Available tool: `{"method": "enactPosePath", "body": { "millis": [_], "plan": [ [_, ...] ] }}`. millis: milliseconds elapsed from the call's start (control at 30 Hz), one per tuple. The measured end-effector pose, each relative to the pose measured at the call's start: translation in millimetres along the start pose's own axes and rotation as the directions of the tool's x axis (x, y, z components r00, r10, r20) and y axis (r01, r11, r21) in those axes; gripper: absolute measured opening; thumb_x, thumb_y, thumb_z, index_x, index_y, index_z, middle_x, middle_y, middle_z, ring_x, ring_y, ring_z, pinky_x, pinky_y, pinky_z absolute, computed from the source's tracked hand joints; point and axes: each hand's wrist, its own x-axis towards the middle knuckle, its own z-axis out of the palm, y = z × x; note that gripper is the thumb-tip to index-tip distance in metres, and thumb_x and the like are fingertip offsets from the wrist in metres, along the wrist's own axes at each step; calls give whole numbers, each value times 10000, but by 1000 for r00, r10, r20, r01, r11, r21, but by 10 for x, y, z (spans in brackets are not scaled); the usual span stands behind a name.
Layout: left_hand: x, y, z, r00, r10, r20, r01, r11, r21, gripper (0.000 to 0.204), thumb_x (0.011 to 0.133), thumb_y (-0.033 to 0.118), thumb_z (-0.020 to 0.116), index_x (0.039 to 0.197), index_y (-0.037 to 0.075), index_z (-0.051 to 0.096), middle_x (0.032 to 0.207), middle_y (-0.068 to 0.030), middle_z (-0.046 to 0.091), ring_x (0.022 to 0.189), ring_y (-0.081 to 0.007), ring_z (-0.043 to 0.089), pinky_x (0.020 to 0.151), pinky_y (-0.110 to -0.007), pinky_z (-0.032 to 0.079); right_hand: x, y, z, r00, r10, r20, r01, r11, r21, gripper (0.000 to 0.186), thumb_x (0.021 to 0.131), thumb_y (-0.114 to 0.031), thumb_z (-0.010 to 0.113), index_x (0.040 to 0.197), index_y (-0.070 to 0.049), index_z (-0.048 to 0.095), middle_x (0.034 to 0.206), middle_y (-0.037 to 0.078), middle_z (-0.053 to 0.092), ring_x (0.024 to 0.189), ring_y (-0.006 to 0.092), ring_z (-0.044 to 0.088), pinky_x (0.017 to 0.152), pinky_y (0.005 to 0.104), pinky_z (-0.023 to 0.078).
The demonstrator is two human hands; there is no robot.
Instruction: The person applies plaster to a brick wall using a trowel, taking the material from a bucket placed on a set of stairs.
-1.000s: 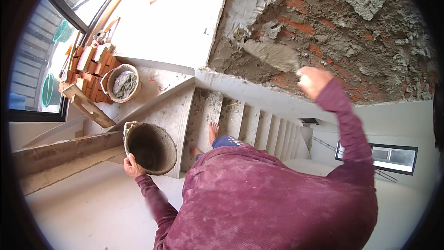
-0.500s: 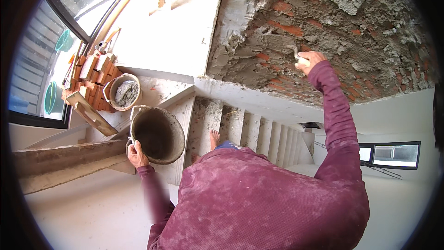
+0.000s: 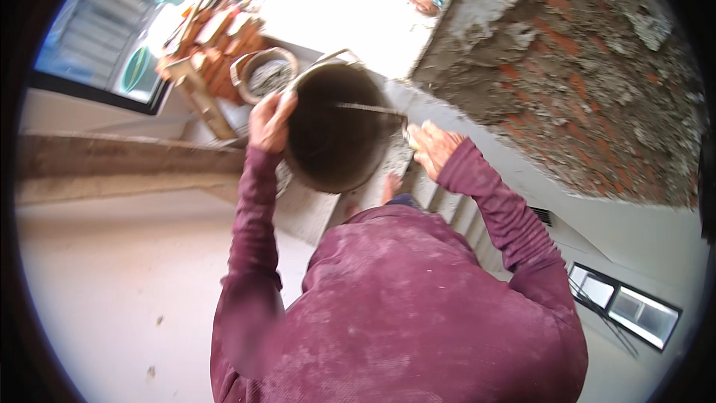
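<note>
My left hand [image 3: 270, 122] grips the rim of a large mortar-stained bucket [image 3: 332, 145], tipped so that its dark inside faces me. At the bucket's right side, my right hand [image 3: 438, 148] is closed round the handle of a trowel [image 3: 371, 109]. The trowel's thin blade lies edge-on across the bucket's mouth; whether mortar is on it I cannot tell. Up to the right is a brick wall [image 3: 567, 97] partly covered with rough grey mortar, with red brick showing through. Both hands are away from it.
A smaller bucket [image 3: 242, 75] of grey mortar stands behind, beside stacked red bricks [image 3: 216, 41] and a wooden plank [image 3: 200, 97]. Stairs [image 3: 440, 205] descend to the right below me. Another person's foot [image 3: 425, 6] shows at the top, on the bright floor.
My right hand has brought the trowel from the wall down to the bucket. The bucket has come up and right in my left hand. The view has turned, and another person's foot has appeared.
</note>
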Motion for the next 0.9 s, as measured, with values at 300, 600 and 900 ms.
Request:
{"method": "enactPosePath", "body": {
  "millis": [300, 600, 900],
  "plan": [
    [235, 351, -299, 988, 103, 111, -124, 973, 196, 364, 822, 256, 572, 591, 12, 433, 528, -10, 356, 517, -89, 337, 464, -277, 278, 404, -479, 451, 994, -98, 45, 105, 975, -194, 248, 762, -124, 503, 999, -50, 504, 867, 108, 510, 675, 271, 593, 577, 384, 488],
    [-216, -60, -492, 771, 637, 15, -535, 635, 557, 114, 771, 149, 629, 732, 61, 566, 615, -51, 435, 532, -191, 427, 473, -330, 326, 649, -1177, 684, 986, -123, -110, 79, 936, -343, 264, 739, -130, 502, 984, -32, 498, 857, 117, 501, 648, 235, 540, 550, 329, 479],
    [-812, -41, -801, 966, -62, -250, 37, 994, -101, 347, 824, 201, 590, 584, 49, 390, 552, 45, 331, 540, -52, 306, 472, -240, 256, 782, -1266, 731, 978, -173, -112, 125, 930, -346, 254, 780, -157, 490, 983, -6, 506, 816, 112, 505, 656, 221, 579, 498, 339, 475]
  ]
}}
